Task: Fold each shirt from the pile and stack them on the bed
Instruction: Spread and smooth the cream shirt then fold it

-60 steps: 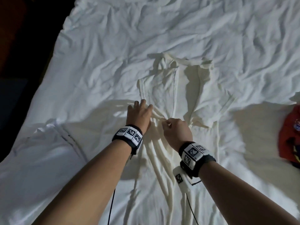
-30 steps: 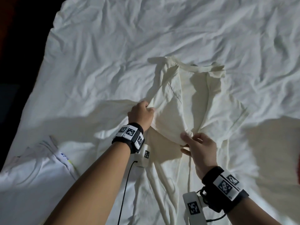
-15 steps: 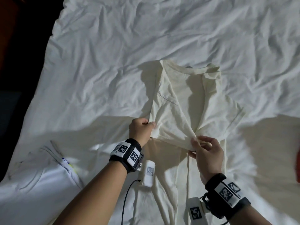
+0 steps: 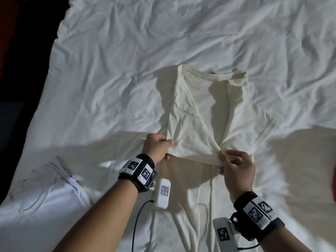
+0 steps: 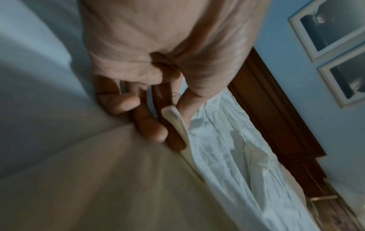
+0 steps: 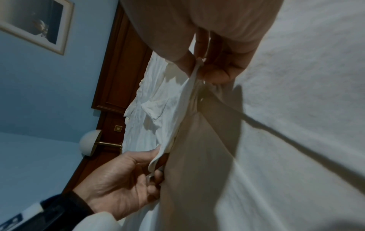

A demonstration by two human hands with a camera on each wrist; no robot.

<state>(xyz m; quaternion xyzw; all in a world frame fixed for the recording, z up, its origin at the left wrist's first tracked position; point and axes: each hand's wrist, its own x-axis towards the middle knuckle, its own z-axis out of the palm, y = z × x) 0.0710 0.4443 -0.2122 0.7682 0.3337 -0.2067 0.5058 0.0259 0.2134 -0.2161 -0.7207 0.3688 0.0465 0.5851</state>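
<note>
A cream shirt [image 4: 205, 110] lies on the white bed sheet [image 4: 163, 42], collar at the far end and both sides folded inward. My left hand [image 4: 168, 144] pinches the near left corner of the folded-over flap. My right hand [image 4: 223, 159] pinches the flap's near right corner. The flap's near edge hangs taut between them, slightly above the shirt's lower body, and casts a shadow there. In the left wrist view the fingers [image 5: 150, 125] curl against the cream hem [image 5: 177, 118]. In the right wrist view thumb and fingers of my right hand [image 6: 199, 65] nip the cloth.
A white shirt [image 4: 45, 206] with a blue and yellow label lies at the near left. A red garment [image 4: 334, 184] shows at the right edge. The bed's left edge drops to dark floor [image 4: 18, 88]. A wooden headboard [image 6: 122, 62] stands beyond the bed.
My left hand, flat on the shirt two seconds ago, now pinches the flap. Both hands have drawn the flap's edge toward me and apart, and the collar end lies straighter.
</note>
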